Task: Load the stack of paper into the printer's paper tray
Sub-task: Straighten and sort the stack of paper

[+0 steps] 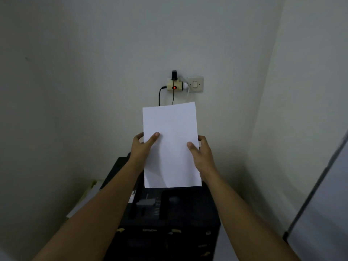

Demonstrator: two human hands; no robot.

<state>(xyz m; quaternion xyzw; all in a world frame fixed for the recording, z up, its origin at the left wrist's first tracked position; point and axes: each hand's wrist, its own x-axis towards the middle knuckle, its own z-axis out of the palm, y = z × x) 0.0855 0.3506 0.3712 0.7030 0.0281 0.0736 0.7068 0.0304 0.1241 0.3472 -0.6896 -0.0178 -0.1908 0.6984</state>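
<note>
A white stack of paper point(170, 127) stands upright in front of me, its lower edge just above the top rear of the black printer point(175, 219). My left hand point(140, 150) grips the stack's left edge, thumb on the front face. My right hand point(202, 156) grips the right edge the same way. The paper hides the back of the printer, so the tray opening behind it cannot be seen. A grey slider piece point(146, 202) sits on the printer's top.
A wall adapter with a red light point(174, 85) and cables hangs above the paper, beside a light switch point(195, 84). Loose papers point(88, 196) lie left of the printer. A white panel edge point(320, 204) runs down the right.
</note>
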